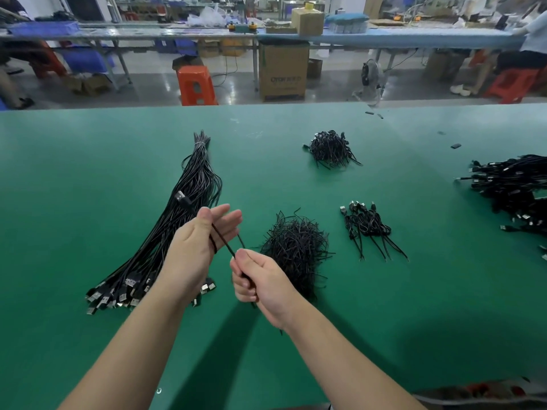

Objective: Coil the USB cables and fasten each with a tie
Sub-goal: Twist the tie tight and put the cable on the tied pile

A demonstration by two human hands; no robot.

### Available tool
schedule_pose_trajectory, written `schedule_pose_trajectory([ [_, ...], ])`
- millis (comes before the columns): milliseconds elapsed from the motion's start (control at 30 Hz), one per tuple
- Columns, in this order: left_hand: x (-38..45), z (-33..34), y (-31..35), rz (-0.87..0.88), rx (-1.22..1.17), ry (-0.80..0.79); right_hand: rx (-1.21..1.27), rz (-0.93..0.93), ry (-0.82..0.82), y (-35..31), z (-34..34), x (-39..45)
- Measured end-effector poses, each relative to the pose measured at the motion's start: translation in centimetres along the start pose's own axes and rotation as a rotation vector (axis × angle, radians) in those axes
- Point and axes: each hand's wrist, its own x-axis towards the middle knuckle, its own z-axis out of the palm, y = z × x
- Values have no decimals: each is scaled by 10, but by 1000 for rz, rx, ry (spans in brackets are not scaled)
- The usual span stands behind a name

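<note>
Right hand (260, 279) pinches cable (226, 247), winding it round left hand's (198, 244) straight fingers (225, 216); tie pile (296, 247) next

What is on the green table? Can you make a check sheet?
Surface: green mat, small bits at far right.
Job's things: uncoiled bundle; ties; coiled cables.
Clutter: far heap; right pile.
Grippers: left hand has cable looped round it; right hand pinches that cable.
Cables: all black, silver plugs.
Surroundings: benches, orange stool, box.
</note>
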Motion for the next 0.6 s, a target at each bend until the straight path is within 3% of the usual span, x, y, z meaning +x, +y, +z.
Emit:
schedule_pose_trajectory([
  [67,3,8,2,24,-59,83,22,31,-22,10,7,2],
  [200,7,12,18,-98,-241,118,159,95,15,31,8,5],
  [267,5,5,25,-144,-279,50,214,116,30,35,1,5],
  [333,2,-9,32,-212,-262,-149,253,121,44,33,-8,6],
  [467,-4,-37,42,-348,247,-740,246,145,123,21,-9,10],
  [533,-6,-41,43,-414,541,-879,184,142,161,18,-8,11],
  [600,-8,-38,41,-480,767,-891,156,130,164,16,-7,10],
])
